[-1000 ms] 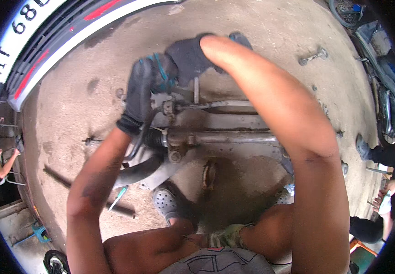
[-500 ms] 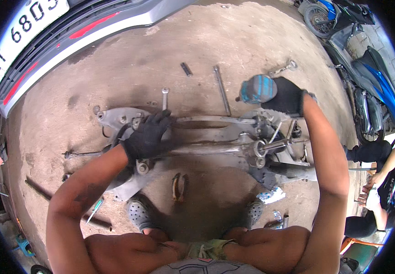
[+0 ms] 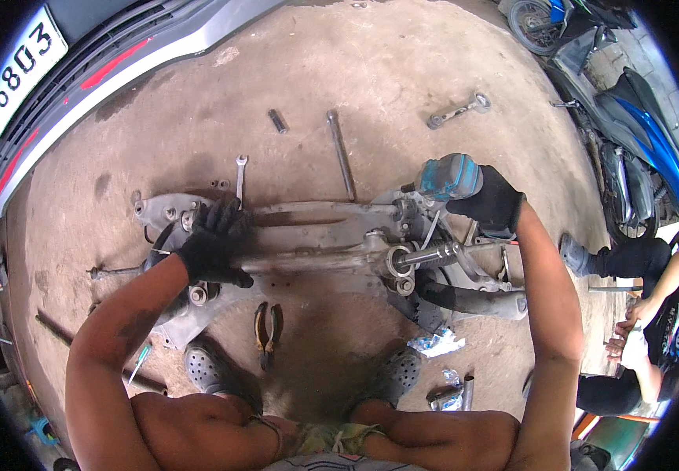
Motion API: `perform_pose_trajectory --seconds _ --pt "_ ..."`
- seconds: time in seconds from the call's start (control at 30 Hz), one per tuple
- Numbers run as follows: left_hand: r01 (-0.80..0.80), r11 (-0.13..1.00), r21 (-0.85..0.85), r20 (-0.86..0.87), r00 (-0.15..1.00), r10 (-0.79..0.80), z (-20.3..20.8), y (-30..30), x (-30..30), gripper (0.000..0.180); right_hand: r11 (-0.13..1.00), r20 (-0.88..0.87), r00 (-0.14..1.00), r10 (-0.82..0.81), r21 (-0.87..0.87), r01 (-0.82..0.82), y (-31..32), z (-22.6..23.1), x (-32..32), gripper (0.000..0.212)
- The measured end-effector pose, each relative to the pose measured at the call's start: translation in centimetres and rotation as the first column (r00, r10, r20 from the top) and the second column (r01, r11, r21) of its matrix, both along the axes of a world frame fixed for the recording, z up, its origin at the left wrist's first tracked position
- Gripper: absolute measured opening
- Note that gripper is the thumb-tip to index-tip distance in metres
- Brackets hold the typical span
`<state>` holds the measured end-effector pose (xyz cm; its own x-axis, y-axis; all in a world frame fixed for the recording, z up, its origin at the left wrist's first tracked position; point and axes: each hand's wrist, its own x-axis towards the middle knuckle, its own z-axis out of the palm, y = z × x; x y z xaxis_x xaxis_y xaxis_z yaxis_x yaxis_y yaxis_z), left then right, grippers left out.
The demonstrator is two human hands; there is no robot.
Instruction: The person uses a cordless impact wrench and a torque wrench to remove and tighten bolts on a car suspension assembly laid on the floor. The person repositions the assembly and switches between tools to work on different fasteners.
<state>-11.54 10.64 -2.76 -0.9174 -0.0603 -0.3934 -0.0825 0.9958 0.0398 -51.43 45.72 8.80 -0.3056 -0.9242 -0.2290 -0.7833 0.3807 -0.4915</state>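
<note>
A grey metal car subframe (image 3: pixel 308 228) with a steering rack tube (image 3: pixel 308 263) along it lies across the floor in front of me. My left hand (image 3: pixel 215 239), in a black glove, rests on its left part, fingers spread and thumb apart. Just beyond those fingers is a combination wrench (image 3: pixel 241 177). My right hand (image 3: pixel 490 202), also gloved, is closed round a teal-and-grey cordless power tool (image 3: pixel 451 177) above the subframe's right end. The tool's nose points left; its tip and any contact are unclear. Below the tool, a shiny steel rod (image 3: pixel 430 255) sticks out of a round housing.
Pliers (image 3: pixel 267 334) lie between my shoes. Farther off are a long bar (image 3: pixel 341 157), a short socket (image 3: pixel 277 121) and a metal link (image 3: pixel 459 111). A car bumper (image 3: pixel 135 82) borders the far left, motorcycles (image 3: pixel 630 133) the right. A person (image 3: pixel 642 314) sits at right.
The view has shifted, so the floor things appear farther left. Relative to the subframe, my right hand has brought the power tool rightward and nearer. My left fingers are spread wider.
</note>
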Motion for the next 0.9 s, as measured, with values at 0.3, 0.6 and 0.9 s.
perform_pose_trajectory --seconds 0.3,0.6,0.9 --pt "-0.015 1.0 -0.009 0.004 1.0 0.015 -0.2 0.2 -0.2 0.141 0.964 -0.213 0.968 0.132 0.255 -0.075 -1.3 -0.4 -0.6 0.036" --pt "-0.033 0.999 0.027 -0.044 0.998 0.034 -0.1 0.2 -0.1 0.137 0.988 -0.119 0.988 0.098 0.129 -0.083 -2.8 -0.1 -0.7 0.045" --pt "0.012 0.997 0.082 -0.198 0.98 0.004 -1.2 -0.5 0.8 0.132 0.907 -0.322 0.915 0.244 0.409 -0.098 -6.0 1.7 -1.7 0.049"
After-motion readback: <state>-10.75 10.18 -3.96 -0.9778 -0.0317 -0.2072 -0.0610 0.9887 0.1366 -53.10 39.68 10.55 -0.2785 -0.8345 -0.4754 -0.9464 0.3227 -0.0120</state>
